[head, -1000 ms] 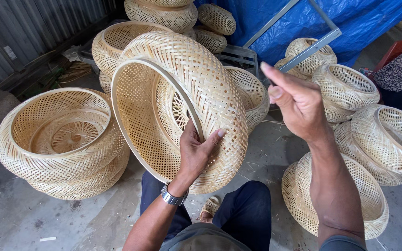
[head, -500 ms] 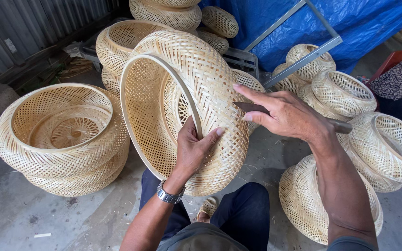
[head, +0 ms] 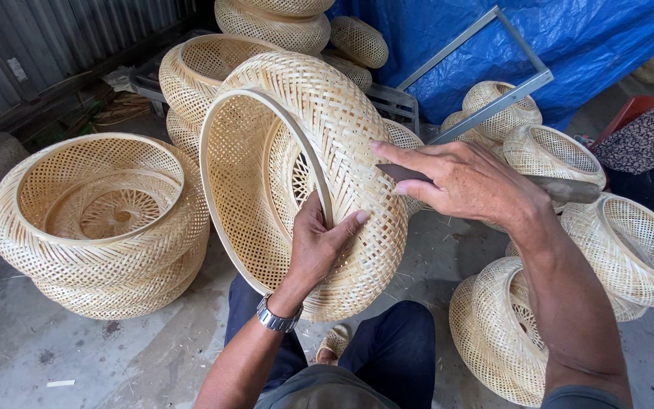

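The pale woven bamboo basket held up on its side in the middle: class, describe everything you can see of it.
The pale woven bamboo basket is round and bulging, with open lattice weave and a smooth bent rim. It stands tilted on edge, mouth facing left, above the person's knees. The left hand grips its rim; the right hand, holding a dark blade, presses fingertips on its outer wall.

You sit over a grey concrete floor strewn with thin bamboo slivers. To your left runs a corrugated metal wall; ahead hangs a blue tarpaulin with a grey metal frame leaning against it. Even daylight falls everywhere, with soft shadows.
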